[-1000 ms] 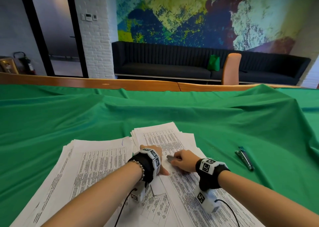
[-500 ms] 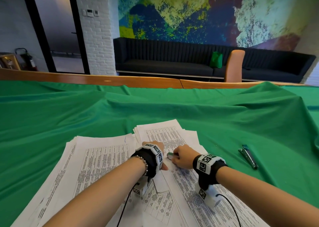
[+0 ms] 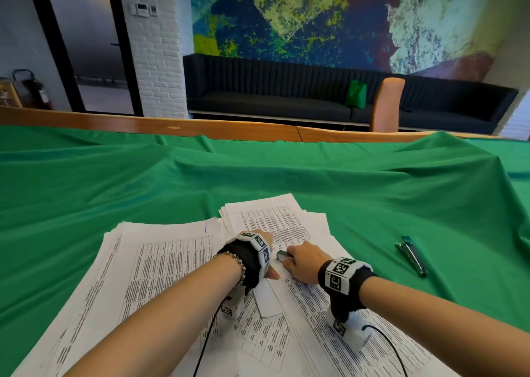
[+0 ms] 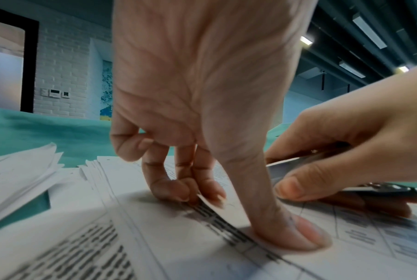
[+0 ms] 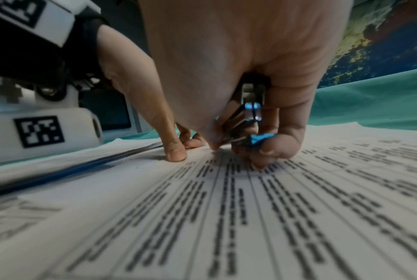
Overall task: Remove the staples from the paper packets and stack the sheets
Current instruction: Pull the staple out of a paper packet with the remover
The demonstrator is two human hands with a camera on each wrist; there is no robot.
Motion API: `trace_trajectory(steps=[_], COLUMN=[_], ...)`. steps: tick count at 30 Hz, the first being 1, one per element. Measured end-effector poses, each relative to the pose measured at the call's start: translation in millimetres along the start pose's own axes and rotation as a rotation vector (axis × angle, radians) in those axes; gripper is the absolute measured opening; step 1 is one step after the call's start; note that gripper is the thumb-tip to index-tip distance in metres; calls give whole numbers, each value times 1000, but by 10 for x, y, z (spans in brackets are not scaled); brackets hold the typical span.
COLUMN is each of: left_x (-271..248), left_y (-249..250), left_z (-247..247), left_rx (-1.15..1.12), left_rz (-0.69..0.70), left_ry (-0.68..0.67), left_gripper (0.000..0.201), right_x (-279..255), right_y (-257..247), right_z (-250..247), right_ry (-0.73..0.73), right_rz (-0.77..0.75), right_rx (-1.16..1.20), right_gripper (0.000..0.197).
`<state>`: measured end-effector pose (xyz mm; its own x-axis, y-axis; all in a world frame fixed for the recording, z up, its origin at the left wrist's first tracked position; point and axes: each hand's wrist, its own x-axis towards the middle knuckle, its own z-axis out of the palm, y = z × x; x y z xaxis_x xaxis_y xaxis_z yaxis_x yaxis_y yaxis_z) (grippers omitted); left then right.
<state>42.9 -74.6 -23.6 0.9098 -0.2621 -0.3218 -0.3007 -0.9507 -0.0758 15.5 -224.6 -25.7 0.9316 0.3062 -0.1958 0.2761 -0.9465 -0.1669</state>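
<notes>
Green cloth (image 3: 358, 193) is covering the table, and printed paper is lying on it in two spreads: a fanned pile (image 3: 160, 264) at the left and the packet (image 3: 286, 224) being worked on, just right of it and overlapping its edge. The left hand (image 3: 265, 239) is pressing down on the packet; in the left wrist view its thumb (image 4: 295, 233) is lying flat on the sheet while the curled fingers (image 4: 176, 187) are pinching a lifted paper edge against the page. The right hand (image 3: 301, 262) is sitting right beside it, fingers curled round a small metal staple remover (image 3: 282, 254) whose end is poking out toward the left hand. In the right wrist view the remover (image 5: 251, 111) is showing between thumb and fingers, tilted down toward the page with a blue part at its lower end, and the fingertips (image 5: 260, 163) are touching the paper. Whether its tip is under a staple cannot be told; the staple itself is hidden. A second metal tool (image 3: 411, 254) with a blue-green tip is lying on the cloth, well apart to the right of the papers. Black bands with printed markers are wrapping both wrists. Beyond the table a dark sofa (image 3: 272, 95) is standing against a painted wall.
</notes>
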Motion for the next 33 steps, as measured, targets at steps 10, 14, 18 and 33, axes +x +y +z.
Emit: trace_trajectory(steps=[10, 14, 18, 33], left_x=[24, -3, -97, -147], left_y=[-31, -2, 121, 71], left_z=[-36, -43, -94, -178], left_rx=[-120, -25, 148, 283], left_rz=[35, 24, -64, -25], left_ry=[45, 18, -66, -102], left_gripper=[51, 54, 61, 56], right_x=[130, 119, 216, 199], right_y=[-87, -134, -64, -200], right_z=[30, -19, 5, 174], right_ry=[-32, -43, -66, 104], right_rz=[10, 9, 93, 165], right_rx=[-40, -7, 207, 127], right_gripper=[38, 36, 39, 25])
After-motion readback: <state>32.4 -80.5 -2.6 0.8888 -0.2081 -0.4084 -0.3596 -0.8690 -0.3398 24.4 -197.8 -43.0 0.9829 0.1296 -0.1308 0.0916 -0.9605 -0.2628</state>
